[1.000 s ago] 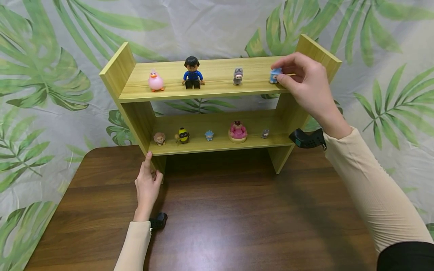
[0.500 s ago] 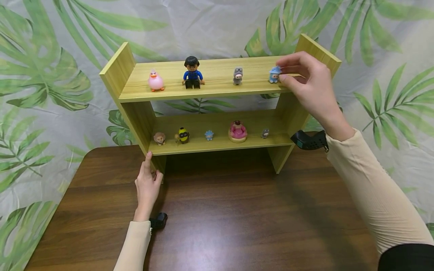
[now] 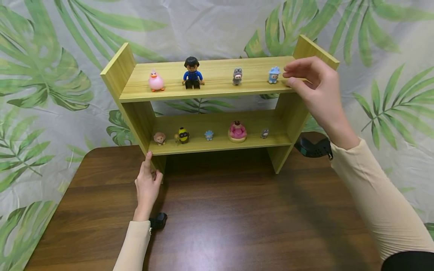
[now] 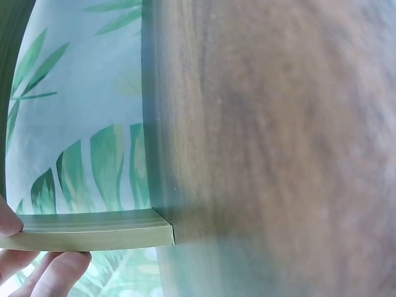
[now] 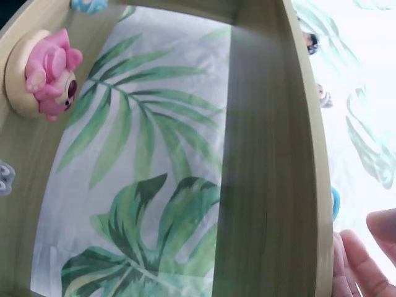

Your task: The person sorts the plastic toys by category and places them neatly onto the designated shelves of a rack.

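Observation:
On the top board of a two-tier wooden shelf [image 3: 210,94], a small figurine in a blue hat [image 3: 273,75] stands upright. My right hand [image 3: 317,84] is just right of it, thumb and fingers parted with a gap between them and the figurine. In the right wrist view, the fingertips [image 5: 365,266] show near the top board's edge. Down at the shelf's lower left, my left hand [image 3: 147,186] grips the side panel [image 4: 93,229]; the left wrist view has the thumb on one face and fingers on the other.
Along the top board stand a pink duck [image 3: 156,82], a doll in blue [image 3: 192,73] and a grey figurine [image 3: 237,76]. The lower board carries several more, among them a pink bear [image 3: 237,131] and a yellow figure [image 3: 183,135]. A brown table [image 3: 217,214] supports the shelf.
My right hand has let go of the blue-hatted figurine and drawn away to the right. The figurine stays standing on the top board. My left hand holds its place.

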`<state>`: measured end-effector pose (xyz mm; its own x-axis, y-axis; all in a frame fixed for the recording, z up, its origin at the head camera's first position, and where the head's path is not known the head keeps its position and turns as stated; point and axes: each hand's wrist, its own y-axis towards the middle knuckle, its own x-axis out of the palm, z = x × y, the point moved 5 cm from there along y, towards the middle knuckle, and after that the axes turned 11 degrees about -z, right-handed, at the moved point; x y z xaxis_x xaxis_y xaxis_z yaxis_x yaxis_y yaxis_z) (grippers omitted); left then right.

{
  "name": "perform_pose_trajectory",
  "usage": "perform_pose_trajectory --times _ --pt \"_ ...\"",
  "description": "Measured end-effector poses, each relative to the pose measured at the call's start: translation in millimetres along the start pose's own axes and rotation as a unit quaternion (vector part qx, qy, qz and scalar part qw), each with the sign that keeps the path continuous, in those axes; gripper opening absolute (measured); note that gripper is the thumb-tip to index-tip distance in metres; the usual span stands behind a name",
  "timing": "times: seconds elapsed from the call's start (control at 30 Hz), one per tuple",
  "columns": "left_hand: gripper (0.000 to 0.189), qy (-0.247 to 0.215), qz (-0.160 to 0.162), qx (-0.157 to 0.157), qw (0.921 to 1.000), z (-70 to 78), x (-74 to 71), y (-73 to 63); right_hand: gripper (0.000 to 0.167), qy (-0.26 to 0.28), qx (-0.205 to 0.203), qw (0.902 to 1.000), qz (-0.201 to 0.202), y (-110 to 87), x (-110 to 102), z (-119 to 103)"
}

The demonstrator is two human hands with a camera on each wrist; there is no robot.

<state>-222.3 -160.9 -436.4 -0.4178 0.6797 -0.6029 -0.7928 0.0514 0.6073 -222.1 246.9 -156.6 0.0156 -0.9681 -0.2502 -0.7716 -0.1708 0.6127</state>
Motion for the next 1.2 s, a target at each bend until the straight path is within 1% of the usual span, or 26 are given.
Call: perform_pose_trajectory --times 0.17,0.33,0.47,0.73,0.87,1.0,1.2 --pt "0.093 -0.001 -0.008 0.0 1.0 -1.2 -0.9 -0.8 0.019 0.066 -0.015 0.9977 0.011 -10.5 0 -2" --pt "0.092 -0.006 -0.021 0.0 0.9998 -0.7 -3.0 -1.3 0.02 0.09 -0.018 0.9958 0.0 -25.5 3 -2" --pt "0.091 -0.009 -0.032 -0.006 0.9994 -1.6 -3.9 -2.1 0.021 0.081 -0.016 0.9964 -0.017 -37.4 7 3" --pt "0.089 -0.003 -0.048 -0.002 0.9989 1.4 -8.8 -3.9 0.021 0.033 -0.012 0.9976 -0.059 -59.8 14 14" --pt "0.089 0.0 -0.061 -0.01 0.9981 2.9 -12.1 -4.0 0.021 0.016 -0.009 0.9968 -0.077 -69.1 18 20" --pt "0.087 0.0 -0.078 -0.02 0.9967 4.8 -16.5 -3.7 0.021 -0.006 0.005 0.9953 -0.096 -78.4 24 27" --pt "0.085 0.008 -0.109 -0.025 0.9937 9.4 -24.2 -3.8 0.021 -0.063 0.035 0.9898 -0.123 -91.6 35 39"
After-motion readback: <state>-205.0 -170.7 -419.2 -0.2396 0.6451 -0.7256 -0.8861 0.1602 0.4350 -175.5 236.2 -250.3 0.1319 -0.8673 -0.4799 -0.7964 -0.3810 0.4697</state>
